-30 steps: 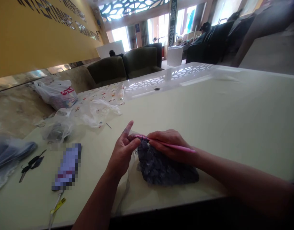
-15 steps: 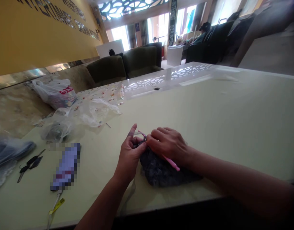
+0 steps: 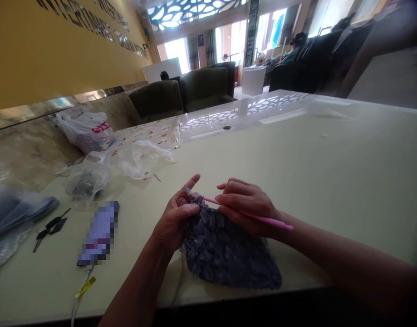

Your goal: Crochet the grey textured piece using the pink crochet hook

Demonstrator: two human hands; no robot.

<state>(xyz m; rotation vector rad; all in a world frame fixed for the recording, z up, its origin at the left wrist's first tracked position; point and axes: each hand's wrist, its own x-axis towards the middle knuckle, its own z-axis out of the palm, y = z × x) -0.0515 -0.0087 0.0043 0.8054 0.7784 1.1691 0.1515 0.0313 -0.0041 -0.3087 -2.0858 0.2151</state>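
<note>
A dark grey-blue crocheted piece (image 3: 228, 254) with a scaly, petal-like surface hangs down over the near part of the table. My left hand (image 3: 179, 211) pinches its upper left edge between thumb and fingers, the index finger raised with a pale strand across it. In my right hand (image 3: 247, 204) is a pink crochet hook (image 3: 272, 221), gripped along its shaft. The hook's tip meets the piece's edge beside my left fingers; its thick end sticks out to the right past my wrist. The exact stitch at the tip is too small to make out.
On the left of the table (image 3: 313, 181) lie a blurred-out purple item (image 3: 100, 234) with a white cable (image 3: 78, 290), keys (image 3: 50, 229) and clear plastic bags (image 3: 140, 159). A white carrier bag (image 3: 89, 129) stands farther back. Dark chairs (image 3: 204, 86) and a person (image 3: 298, 45) are beyond.
My right hand has turned and drawn the hook rightward, so it lies flatter and more of it shows. The crocheted piece has swung down toward me, showing more of its face.
</note>
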